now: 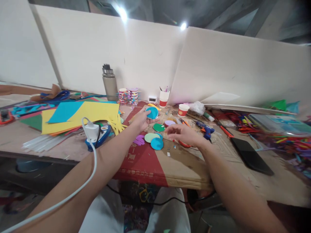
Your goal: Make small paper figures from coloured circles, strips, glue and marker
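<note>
The left hand held a teal paper circle by its edge, pinched between thumb and fingers, a little above the table. The circle faced up and toward the person, and it sat at the far tip of that hand. The right hand was empty, with its fingers loosely spread and pointing left. It hovered just to the right of a small bunch of paper circles lying flat on the cardboard: a green circle, a pale green circle, a blue circle and a small lilac circle. The held circle was up and to the left of the right hand, farther away on the table, and the flat circles lay between the two hands. So the right hand was the nearer one to the flat circles, and the left hand was the only one touching the teal one. Orange scissors peeked out under the right hand. A blue glue gun lay to its right, near two paper cups, and yellow paper sheets lay far to the left.
</note>
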